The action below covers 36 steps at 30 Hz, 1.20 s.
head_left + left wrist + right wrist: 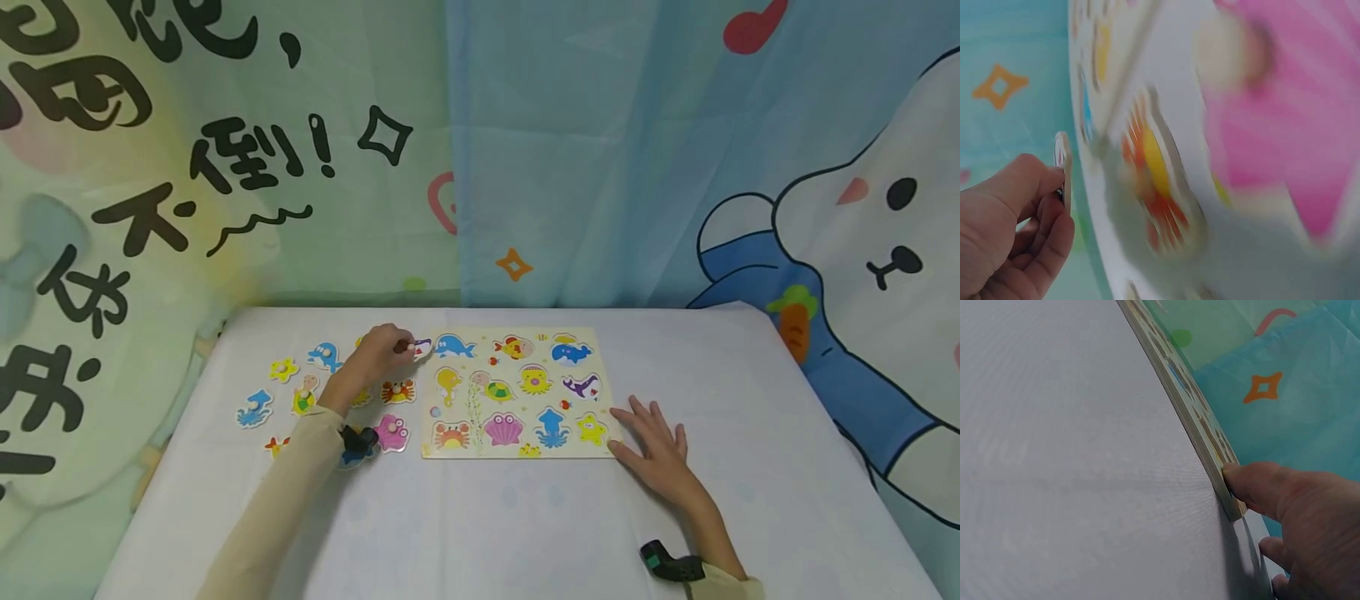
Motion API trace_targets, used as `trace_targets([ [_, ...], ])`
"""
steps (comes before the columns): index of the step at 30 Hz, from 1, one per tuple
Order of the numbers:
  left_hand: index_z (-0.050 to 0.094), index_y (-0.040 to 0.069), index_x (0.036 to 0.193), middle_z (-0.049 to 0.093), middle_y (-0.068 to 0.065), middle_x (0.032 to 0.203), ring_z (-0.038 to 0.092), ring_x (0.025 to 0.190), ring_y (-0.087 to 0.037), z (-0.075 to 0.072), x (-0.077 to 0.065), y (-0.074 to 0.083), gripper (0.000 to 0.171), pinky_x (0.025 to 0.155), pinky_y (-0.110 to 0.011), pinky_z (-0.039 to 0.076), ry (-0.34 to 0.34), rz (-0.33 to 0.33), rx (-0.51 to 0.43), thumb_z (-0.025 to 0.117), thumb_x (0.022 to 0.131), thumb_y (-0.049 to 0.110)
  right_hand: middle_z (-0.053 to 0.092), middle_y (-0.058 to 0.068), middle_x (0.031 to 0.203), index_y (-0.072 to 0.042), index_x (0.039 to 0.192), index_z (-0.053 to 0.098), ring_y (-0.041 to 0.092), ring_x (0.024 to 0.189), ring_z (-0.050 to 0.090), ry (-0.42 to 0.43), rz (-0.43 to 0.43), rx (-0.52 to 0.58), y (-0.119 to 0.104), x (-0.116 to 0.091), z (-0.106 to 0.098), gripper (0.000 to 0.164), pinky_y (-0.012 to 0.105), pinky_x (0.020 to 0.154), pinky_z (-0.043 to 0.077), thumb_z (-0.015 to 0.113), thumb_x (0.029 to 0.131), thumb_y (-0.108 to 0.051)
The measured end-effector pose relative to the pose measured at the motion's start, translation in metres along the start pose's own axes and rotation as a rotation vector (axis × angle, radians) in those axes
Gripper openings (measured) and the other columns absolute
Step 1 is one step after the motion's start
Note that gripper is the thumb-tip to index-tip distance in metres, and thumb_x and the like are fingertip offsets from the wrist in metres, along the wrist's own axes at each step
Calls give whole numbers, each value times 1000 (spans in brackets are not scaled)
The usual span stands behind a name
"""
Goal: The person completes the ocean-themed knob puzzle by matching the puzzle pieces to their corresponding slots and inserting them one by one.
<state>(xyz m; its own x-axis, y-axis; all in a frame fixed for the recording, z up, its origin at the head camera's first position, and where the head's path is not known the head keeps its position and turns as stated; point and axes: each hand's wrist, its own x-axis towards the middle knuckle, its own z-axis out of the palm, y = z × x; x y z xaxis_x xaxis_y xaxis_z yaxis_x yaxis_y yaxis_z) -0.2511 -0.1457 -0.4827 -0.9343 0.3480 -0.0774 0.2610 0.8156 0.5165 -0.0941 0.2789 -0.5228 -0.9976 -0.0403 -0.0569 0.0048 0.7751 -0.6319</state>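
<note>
My left hand (381, 352) pinches a white-and-purple whale puzzle piece (422, 348) between thumb and fingers, at the upper left corner of the puzzle board (517, 333). In the left wrist view the piece (1066, 172) is edge-on, raised off the table. Below that hand lies the crab piece (398, 391), with the pink shell piece (392, 433) nearer the front. My right hand (660, 454) rests at the board's right edge with fingers spread. Its thumb touches the board's corner (1232, 503) in the right wrist view.
Left of the board lie loose pieces: a blue squid (255, 409), a yellow star (283, 370), a dolphin (325, 357) and a turtle (304, 396). The left forearm partly covers several others. A printed curtain (570, 167) hangs behind the white table (525, 533).
</note>
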Motion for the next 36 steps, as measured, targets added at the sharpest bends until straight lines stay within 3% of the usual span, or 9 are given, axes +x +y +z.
trace_targets([
  [5, 70, 0, 102, 63, -10, 90, 53, 80, -19, 9, 3, 25, 17, 78, -30, 50, 15, 135, 5, 63, 91, 11, 20, 26, 157, -11, 137, 49, 49, 147, 1, 0, 1, 1, 0, -1, -1, 57, 72, 108, -12, 63, 88, -36],
  [9, 67, 4, 86, 56, -5, 78, 46, 73, -15, 19, 6, 39, 7, 69, -26, 43, 0, 237, -10, 62, 90, 7, 21, 27, 157, -11, 137, 50, 49, 147, 1, 4, -2, -4, -1, -1, -1, 57, 72, 108, -11, 63, 88, -36],
  [13, 62, 8, 76, 52, -1, 72, 42, 70, -13, 30, 11, 50, 14, 65, -25, 36, -2, 308, -19, 59, 90, 5, 21, 27, 157, -11, 137, 50, 49, 146, 2, 9, -5, -7, -1, -1, 0, 57, 73, 108, -11, 63, 88, -36],
  [17, 65, 7, 78, 57, -2, 72, 43, 68, -12, 39, 16, 63, 13, 67, -26, 38, -11, 339, 0, 60, 90, 5, 22, 27, 157, -10, 137, 50, 50, 146, 2, 15, -8, -8, -1, -1, 1, 57, 73, 108, -11, 63, 87, -35],
  [21, 67, 8, 82, 61, -2, 74, 44, 68, -11, 47, 22, 78, 11, 67, -24, 38, -57, 319, 2, 61, 91, 9, 21, 27, 157, -11, 137, 50, 49, 146, 1, 5, 4, -11, -1, -2, -1, 57, 73, 108, -11, 63, 87, -36],
  [27, 69, 9, 85, 62, -1, 78, 47, 71, -12, 59, 28, 95, 9, 67, -22, 39, -96, 321, -51, 63, 91, 13, 19, 26, 158, -12, 138, 49, 49, 147, 1, -5, 10, -18, -1, -3, -2, 57, 73, 108, -11, 62, 89, -36],
  [36, 64, 10, 81, 49, 3, 69, 42, 65, -9, 72, 33, 117, 12, 62, -19, 33, -116, 345, -60, 61, 92, 13, 20, 27, 157, -11, 138, 48, 50, 146, 2, -6, -9, -20, 1, 0, 1, 57, 73, 108, -10, 63, 89, -36],
])
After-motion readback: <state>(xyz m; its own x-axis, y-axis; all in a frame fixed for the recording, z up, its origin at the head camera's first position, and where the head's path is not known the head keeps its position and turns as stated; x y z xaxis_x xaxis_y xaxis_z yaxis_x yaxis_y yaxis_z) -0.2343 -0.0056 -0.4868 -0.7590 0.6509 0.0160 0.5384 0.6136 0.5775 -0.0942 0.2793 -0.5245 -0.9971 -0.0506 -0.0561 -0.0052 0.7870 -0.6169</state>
